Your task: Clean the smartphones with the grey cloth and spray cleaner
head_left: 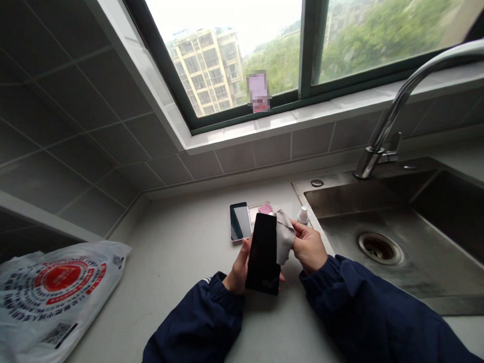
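Note:
My left hand is closed around a black smartphone, its dark screen facing me above the counter. A grey cloth is pinched in my right hand and lies against the phone's right edge. Behind the held phone, a second smartphone rests on the counter, screen up. Beside it is a clear case with a small pink piece on it, partly covered by the phone and cloth. A small white bottle stands just beyond my right hand.
To the right is a steel sink with a tall chrome faucet. A printed white plastic bag takes up the left side of the white counter. A window rises behind the tiled back wall.

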The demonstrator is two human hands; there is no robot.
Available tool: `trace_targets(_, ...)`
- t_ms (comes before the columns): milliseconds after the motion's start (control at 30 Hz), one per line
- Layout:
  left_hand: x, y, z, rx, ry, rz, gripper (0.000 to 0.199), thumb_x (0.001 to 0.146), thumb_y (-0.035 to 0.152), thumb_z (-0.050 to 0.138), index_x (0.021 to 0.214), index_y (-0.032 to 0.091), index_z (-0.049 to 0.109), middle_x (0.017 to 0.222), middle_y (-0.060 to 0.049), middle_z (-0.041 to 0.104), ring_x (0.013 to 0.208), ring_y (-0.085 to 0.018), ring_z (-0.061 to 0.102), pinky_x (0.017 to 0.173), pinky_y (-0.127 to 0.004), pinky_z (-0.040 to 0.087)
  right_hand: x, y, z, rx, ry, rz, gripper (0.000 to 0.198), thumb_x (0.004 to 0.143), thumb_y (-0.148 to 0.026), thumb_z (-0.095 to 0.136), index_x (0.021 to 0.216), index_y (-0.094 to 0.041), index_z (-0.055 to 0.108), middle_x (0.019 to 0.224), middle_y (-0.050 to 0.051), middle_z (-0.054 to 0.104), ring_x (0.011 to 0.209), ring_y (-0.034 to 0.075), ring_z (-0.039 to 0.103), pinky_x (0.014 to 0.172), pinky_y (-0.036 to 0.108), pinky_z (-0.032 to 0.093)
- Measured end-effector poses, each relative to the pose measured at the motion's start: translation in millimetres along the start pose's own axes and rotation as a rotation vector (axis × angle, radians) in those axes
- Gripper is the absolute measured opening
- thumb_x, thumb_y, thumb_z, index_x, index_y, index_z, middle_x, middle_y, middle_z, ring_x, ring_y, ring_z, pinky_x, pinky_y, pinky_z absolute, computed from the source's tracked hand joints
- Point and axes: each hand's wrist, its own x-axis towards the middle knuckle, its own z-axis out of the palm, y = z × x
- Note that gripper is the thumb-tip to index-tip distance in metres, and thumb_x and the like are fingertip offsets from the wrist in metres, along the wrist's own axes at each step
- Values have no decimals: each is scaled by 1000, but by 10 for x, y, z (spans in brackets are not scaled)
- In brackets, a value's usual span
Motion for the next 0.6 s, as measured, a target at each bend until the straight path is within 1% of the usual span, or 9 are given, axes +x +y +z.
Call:
trace_targets(67, 1, 3, -3, -5, 4, 11, 74, 93, 71, 26, 153, 29, 18, 105, -15, 67, 75, -31, 73, 59, -46, 60, -5, 11, -2, 6, -19, 22, 56, 64, -43, 82, 113, -17, 74, 82, 6, 78, 54, 20, 66, 44, 28, 50)
trace_targets(200, 3, 18, 13, -1, 33, -4, 72, 93, 71, 26, 151, 30, 23, 101, -12, 67, 74, -32, 73, 57, -46, 60, 2, 9, 3, 12, -34, 41, 41, 63, -42, 82, 96, -18, 77, 66, 3, 73, 49, 18, 61, 43, 27, 47)
trace_targets(367, 11, 38, 63, 24, 44, 5, 70, 94, 69, 24, 151, 28, 24, 105, -15, 67, 71, -28, 73, 56, -42, 60, 2, -4, 21, 39, -71, 93, 28, 61, -37, 79, 79, -17, 73, 51, -2, 62, 37, 13, 48, 36, 26, 39)
trace_targets(433, 8, 40, 65, 36, 48, 9, 71, 94, 70, 25, 151, 28, 25, 110, -16, 67, 71, -28, 73, 56, -43, 60, -7, -10, 29, 43, -73, 100, 24, 62, -35, 78, 75, -17, 70, 47, -3, 58, 36, 12, 47, 36, 25, 38)
trace_targets(500, 3, 37, 49, 42, 42, 6, 72, 94, 70, 25, 151, 26, 29, 109, -16, 68, 72, -28, 73, 57, -42, 60, -20, -6, 37, 40, -63, 100, 22, 62, -34, 77, 74, -17, 70, 46, -4, 56, 37, 11, 47, 37, 24, 38)
trace_targets(600, 5, 27, 21, 46, 49, 10, 73, 95, 69, 26, 149, 21, 34, 98, -15, 71, 70, -27, 72, 58, -39, 59, -46, 26, 54, 21, -56, 113, 24, 61, -33, 77, 76, -16, 71, 54, 0, 65, 43, 13, 55, 41, 23, 43)
